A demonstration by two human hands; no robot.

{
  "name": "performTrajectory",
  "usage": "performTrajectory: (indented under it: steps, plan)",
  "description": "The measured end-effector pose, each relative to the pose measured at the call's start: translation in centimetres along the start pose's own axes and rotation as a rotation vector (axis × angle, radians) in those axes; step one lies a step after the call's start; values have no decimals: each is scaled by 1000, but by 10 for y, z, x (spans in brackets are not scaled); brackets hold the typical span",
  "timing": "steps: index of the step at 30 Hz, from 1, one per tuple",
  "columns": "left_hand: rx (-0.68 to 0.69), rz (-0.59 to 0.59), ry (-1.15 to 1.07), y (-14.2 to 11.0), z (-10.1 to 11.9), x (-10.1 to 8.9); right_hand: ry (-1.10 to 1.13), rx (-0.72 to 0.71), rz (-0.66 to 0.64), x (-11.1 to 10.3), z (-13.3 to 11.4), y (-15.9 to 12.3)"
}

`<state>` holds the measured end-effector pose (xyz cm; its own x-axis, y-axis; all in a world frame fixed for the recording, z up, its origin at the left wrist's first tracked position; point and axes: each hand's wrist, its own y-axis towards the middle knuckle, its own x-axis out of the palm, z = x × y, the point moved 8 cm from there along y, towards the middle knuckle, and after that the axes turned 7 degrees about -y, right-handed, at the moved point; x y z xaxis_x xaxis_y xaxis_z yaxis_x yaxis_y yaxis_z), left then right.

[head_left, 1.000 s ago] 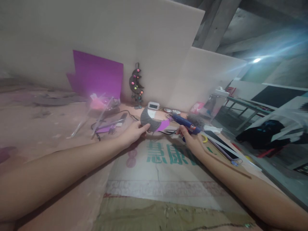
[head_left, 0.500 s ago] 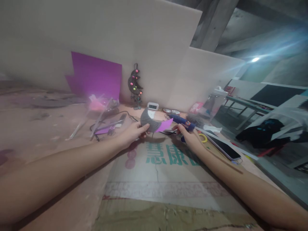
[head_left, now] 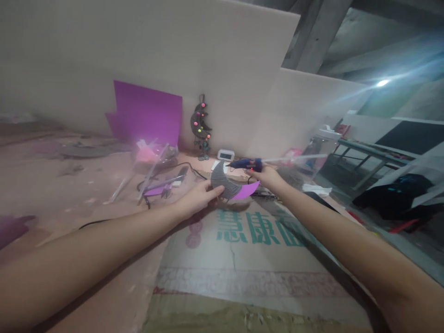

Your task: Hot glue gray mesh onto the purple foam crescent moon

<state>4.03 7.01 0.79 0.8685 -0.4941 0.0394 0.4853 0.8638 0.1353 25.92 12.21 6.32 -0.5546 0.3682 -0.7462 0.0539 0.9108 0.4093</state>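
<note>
As the left hand (head_left: 204, 198) grips a grey-and-purple crescent (head_left: 222, 182) above a printed cardboard sheet (head_left: 243, 259) on the desk (head_left: 118, 305), the right hand (head_left: 268, 178) holds a blue glue gun (head_left: 248, 163), its nozzle close to the crescent's upper point; contact cannot be told. Behind them, along the desk's back edge, are a white clock (head_left: 225, 155), a moon ornament (head_left: 197, 121) and an upright purple sheet (head_left: 149, 113). A bottle (head_left: 321, 148) occupies the back right corner; the right forearm partly covers a dark, flat object (head_left: 323, 201).
</note>
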Motion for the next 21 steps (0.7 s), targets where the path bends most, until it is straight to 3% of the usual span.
performTrajectory:
  steps: [5, 10, 15, 21]
  plan:
    - [-11, 2, -6, 0, 1, 0, -13, 15, -73, 34, -7, 32]
    - [6, -5, 3, 4, -5, -2, -39, 6, -104, 57, -7, 41]
    - [22, 11, -32, 6, -6, -3, -64, -15, -101, 49, -4, 37]
    - [7, 104, -92, 1, 2, -7, -45, -76, 4, 14, -12, -2]
